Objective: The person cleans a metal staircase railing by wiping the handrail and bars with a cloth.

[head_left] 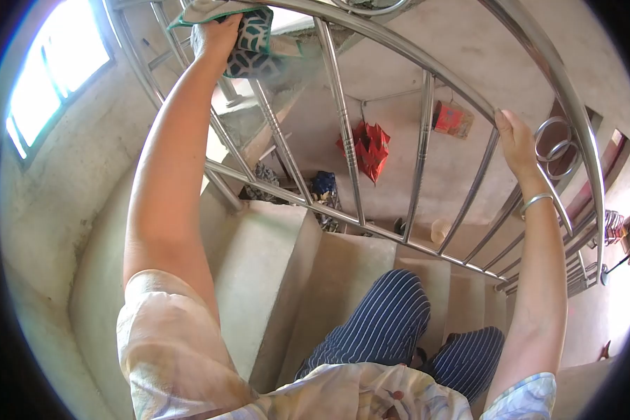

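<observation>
My left hand [217,36] is closed on a patterned cloth [252,42], green-edged with dark and pale shapes, at the top left against the metal railing. Part of the cloth drapes by the upper rail. On the right, my right hand [516,140] grips the railing [427,63], its thumb on top of the curved steel rail. A bracelet [537,203] circles the right wrist. Steel bars run down from the rail to a lower bar beside the steps.
Concrete steps [259,245] descend to the right below me. Beyond the bars, a red folded umbrella [372,150] and a red box [453,120] hang at the wall. A bright window [56,70] is at the upper left. Metal rings [558,147] decorate the railing.
</observation>
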`<state>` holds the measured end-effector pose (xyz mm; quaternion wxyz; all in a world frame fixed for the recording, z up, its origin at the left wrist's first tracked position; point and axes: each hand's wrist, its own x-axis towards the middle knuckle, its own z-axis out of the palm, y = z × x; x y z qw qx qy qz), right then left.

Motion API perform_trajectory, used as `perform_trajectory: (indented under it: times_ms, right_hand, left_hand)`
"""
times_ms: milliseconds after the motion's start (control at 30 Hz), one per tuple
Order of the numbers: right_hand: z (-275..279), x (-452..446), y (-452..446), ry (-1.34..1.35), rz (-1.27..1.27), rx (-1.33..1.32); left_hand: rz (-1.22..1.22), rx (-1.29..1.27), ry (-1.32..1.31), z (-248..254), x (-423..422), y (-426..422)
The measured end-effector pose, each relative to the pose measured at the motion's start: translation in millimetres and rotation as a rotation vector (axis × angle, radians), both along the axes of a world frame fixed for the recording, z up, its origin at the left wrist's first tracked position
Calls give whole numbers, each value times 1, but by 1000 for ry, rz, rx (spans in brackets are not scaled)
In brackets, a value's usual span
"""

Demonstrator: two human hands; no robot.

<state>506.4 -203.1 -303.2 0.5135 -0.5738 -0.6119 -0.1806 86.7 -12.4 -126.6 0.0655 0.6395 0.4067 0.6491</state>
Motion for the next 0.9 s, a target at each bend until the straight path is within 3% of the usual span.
perform_trajectory:
  times_ms: [67, 133, 233, 333, 367, 433, 500, 567, 600, 633, 700, 733, 767, 800, 900]
  right_hand:
    - [5, -1, -5, -2, 24, -88]
    - [5, -1, -5, -4, 21, -76]
    - [2, -1, -5, -6, 6, -45]
    - [1, 0, -2, -19, -7, -23]
    - [1, 1, -1, -28, -18, -32]
    - [2, -1, -1, -24, -20, -33]
    - [2, -1, -4, -16, -34, -43]
    - [3, -2, -4, -9, -13, -58]
    - [5, -2, -6, -10, -41, -114]
    - [5, 0, -5, -7, -49, -110]
    - [-3, 1, 1, -36, -61, 23]
    - [-5, 0, 2, -35, -49, 3]
    - [-2, 0, 1, -19, -26, -36]
    - [0, 2, 0, -6, -10, -71]
    - [-1, 1, 1, -28, -32, -11]
  left_hand:
    - [86, -105, 10, -18, 1, 11]
    - [334, 40, 219, -64, 5, 6]
    - [238, -90, 215, -138, 22, -35]
    - [317, -261, 450, -267, -2, -2]
    - [300, -385, 248, -286, 18, -41]
    - [367, -503, 388, -332, 18, -49]
    - [347, -562, 445, -343, 20, -48]
    - [266, -702, 405, -337, 12, -41]
    - [272, -521, 382, -339, 7, -30]
    - [349, -308, 725, -330, -11, 11]
    - [938, 36, 1303, -254, -1, 28]
    - [684, -119, 944, -202, 7, 14]
    - [326, -175, 426, -149, 14, 0]
    - [115, -145, 0, -96, 22, -14]
    - [-43, -43, -180, -11, 11, 16]
